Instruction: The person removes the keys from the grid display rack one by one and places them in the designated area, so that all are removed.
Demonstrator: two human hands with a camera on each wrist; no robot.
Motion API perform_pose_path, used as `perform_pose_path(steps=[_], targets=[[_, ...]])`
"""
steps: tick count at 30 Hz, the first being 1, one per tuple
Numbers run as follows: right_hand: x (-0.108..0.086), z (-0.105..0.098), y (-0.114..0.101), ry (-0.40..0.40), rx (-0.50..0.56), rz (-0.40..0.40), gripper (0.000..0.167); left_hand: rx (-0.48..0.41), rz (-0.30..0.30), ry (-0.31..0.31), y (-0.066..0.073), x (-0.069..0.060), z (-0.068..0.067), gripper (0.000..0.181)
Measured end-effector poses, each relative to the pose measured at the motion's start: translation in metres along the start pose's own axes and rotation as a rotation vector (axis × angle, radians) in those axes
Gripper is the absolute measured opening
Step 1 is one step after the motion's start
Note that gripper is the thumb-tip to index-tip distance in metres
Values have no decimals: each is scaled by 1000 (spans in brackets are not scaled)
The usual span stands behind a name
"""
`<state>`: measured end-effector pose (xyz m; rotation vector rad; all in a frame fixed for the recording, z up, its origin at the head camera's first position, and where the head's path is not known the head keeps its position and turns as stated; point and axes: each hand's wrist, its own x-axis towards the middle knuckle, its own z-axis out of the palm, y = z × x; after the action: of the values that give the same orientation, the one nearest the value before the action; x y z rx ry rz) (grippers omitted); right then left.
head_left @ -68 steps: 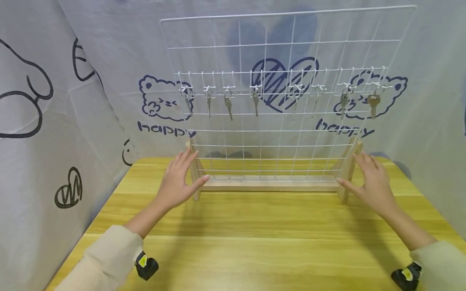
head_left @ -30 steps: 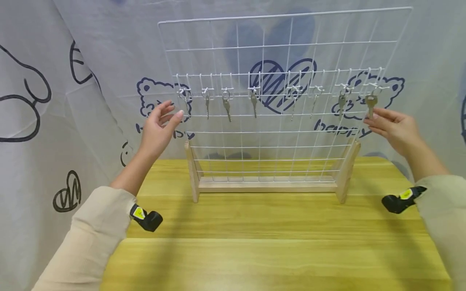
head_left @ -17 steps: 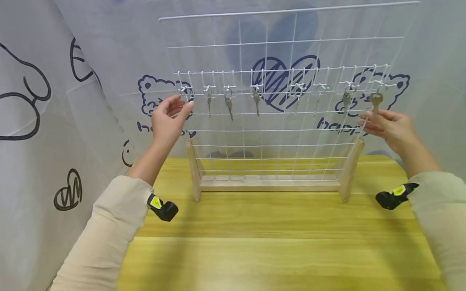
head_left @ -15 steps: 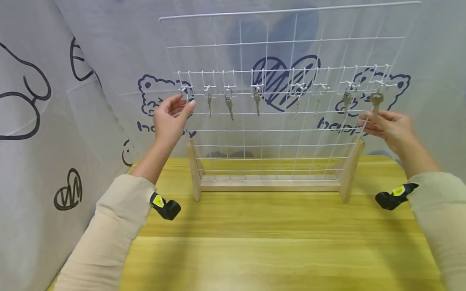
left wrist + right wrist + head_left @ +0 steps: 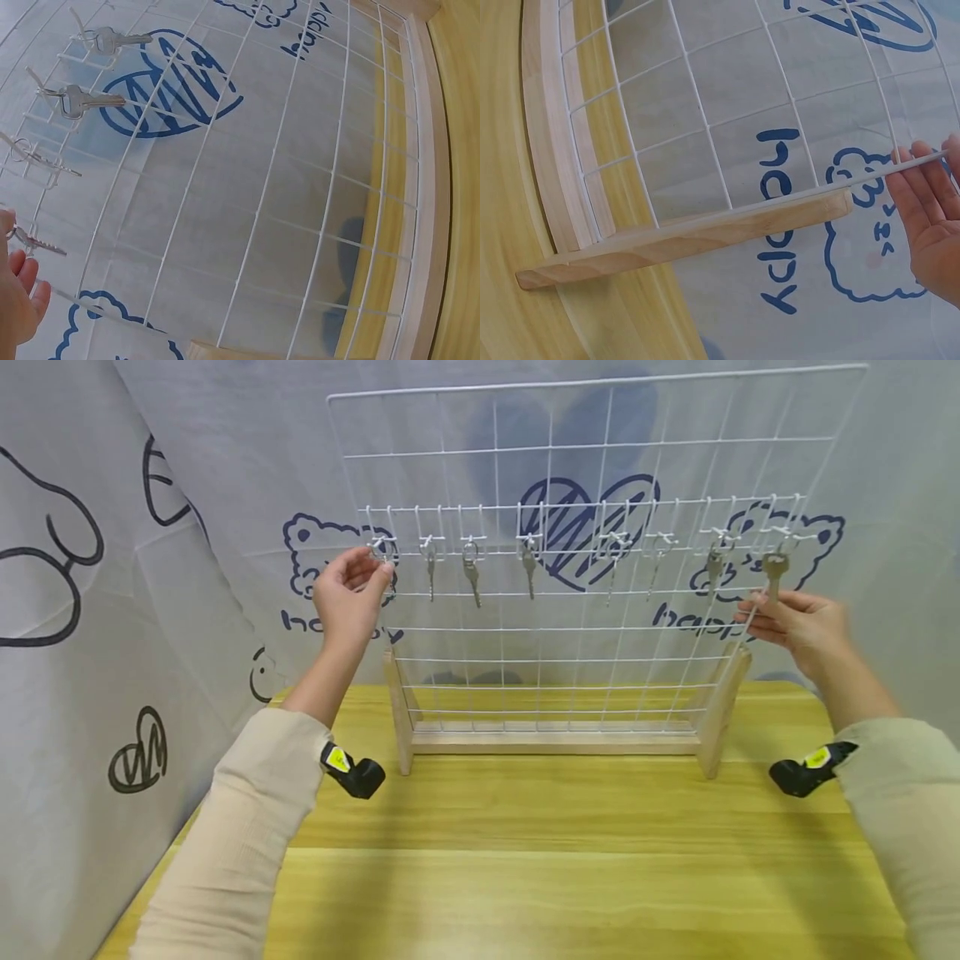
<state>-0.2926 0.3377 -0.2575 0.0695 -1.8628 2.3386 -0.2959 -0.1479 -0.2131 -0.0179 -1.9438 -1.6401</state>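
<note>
A white wire grid rack [image 5: 570, 628] stands upright in a wooden stand [image 5: 555, 745]. Several keys hang by rings from white hooks across it, among them a silver key [image 5: 471, 578] and a brassy key [image 5: 776, 568]. My left hand [image 5: 348, 597] is at the leftmost key [image 5: 39, 241], thumb and fingers apart around its ring; contact with it is unclear. On the other side, my right hand [image 5: 810, 627] holds the grid's right edge wire between thumb and fingers, just below the brassy key. In the right wrist view its fingers [image 5: 919, 184] are at that wire.
The stand is on a yellow wooden table [image 5: 525, 852]. Behind it hangs a white cloth [image 5: 195, 635] printed with hearts, bears and "happy". Black wrist cameras [image 5: 360, 775] are strapped at both sleeves.
Both hands have risen from the stand's wooden uprights. The right has taken hold of the grid's right edge. The left has moved right and up to the leftmost key.
</note>
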Motion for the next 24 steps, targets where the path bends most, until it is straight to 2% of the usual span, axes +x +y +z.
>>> perform_pose_path(steps=[6,10,11,12,14,17,18,21,24], targets=[[-1,2,1,3,10,-31,7,-49,-42,30,5,2,4,36],[28,-28,18,-5,-23,-35,9,-59,-52,59,5,3,8,34],[57,-55,36,-43,19,-33,9,-56,-49,68,5,4,9,34],[67,-64,42,-43,-1,-38,14,-54,-49,74,5,4,10,34],[73,-70,45,-47,-20,-46,22,-48,-47,82,5,5,11,33],[59,-56,36,-31,-12,-46,20,-38,-45,94,5,7,12,32],[33,-33,20,15,-60,-45,19,-34,-46,99,5,7,12,32],[12,-12,8,32,-46,-31,7,-16,-45,110,6,8,13,28],[-1,1,1,53,-65,-19,3,-5,-36,127,6,8,13,24]])
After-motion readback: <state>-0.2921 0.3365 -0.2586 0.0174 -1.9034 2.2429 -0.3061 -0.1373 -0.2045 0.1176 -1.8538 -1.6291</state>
